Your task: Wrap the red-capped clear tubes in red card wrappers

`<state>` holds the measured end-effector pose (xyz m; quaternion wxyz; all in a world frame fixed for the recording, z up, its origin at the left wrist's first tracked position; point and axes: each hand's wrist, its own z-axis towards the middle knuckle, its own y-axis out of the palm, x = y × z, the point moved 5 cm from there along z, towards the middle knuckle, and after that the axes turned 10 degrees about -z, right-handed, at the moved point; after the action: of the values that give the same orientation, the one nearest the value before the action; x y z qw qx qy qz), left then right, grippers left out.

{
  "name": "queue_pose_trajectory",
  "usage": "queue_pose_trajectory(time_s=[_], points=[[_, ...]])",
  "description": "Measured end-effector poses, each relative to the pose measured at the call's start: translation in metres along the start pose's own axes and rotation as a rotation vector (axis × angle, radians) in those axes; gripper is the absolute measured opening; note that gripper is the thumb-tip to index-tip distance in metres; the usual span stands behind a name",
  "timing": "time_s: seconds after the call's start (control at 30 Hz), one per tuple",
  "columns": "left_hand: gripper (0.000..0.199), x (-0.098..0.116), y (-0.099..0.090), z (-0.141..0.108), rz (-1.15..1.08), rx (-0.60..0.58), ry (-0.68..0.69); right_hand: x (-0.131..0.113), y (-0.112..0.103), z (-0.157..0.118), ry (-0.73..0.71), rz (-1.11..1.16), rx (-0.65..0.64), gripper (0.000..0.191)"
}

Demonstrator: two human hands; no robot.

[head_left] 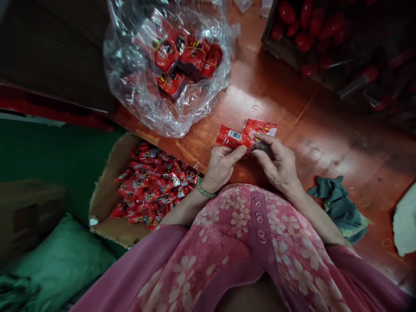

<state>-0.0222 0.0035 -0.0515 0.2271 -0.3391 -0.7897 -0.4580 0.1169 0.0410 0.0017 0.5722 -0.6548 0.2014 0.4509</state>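
Observation:
A red printed packet with a white barcode label (235, 134) is held flat near the table's front edge. My left hand (222, 167) pinches its lower left side, thumb on top; a green bangle circles the wrist. My right hand (277, 162) is closed on the dark right end of the same packet, thumb and fingers close together. Just behind it, another red printed piece (260, 126) shows partly beyond my right fingers; whether it lies on the table or is held I cannot tell.
A clear plastic bag (195, 102) with banded red packet stacks stands at the back left. Below it, a cardboard box (112, 173) holds several red packets. Red-capped items fill a dark box (279, 56) at the back right. A dark cloth (339, 203) lies right of my right arm.

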Motion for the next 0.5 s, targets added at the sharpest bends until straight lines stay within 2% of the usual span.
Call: queue_pose_trajectory(time_s=[0.07, 0.13, 0.23, 0.4, 0.5], points=[[0.048, -0.002, -0.001, 0.003, 0.022, 0.022, 0.028, -0.001, 0.004, 0.000, 0.010, -0.018, 0.066, 0.034], [0.049, -0.003, -0.001, 0.005, 0.037, 0.020, 0.059, 0.004, 0.010, 0.000, 0.105, 0.057, 0.071, 0.037], [0.045, 0.000, 0.003, 0.006, 0.044, -0.005, 0.106, 0.008, 0.019, 0.000, 0.209, 0.202, 0.007, 0.039], [0.040, 0.016, 0.000, 0.007, -0.075, 0.054, 0.144, 0.004, 0.024, 0.000, 0.111, 0.306, -0.188, 0.043], [0.042, 0.023, -0.001, 0.009, -0.126, 0.053, 0.109, 0.007, 0.019, -0.004, 0.154, 0.362, -0.217, 0.041]])
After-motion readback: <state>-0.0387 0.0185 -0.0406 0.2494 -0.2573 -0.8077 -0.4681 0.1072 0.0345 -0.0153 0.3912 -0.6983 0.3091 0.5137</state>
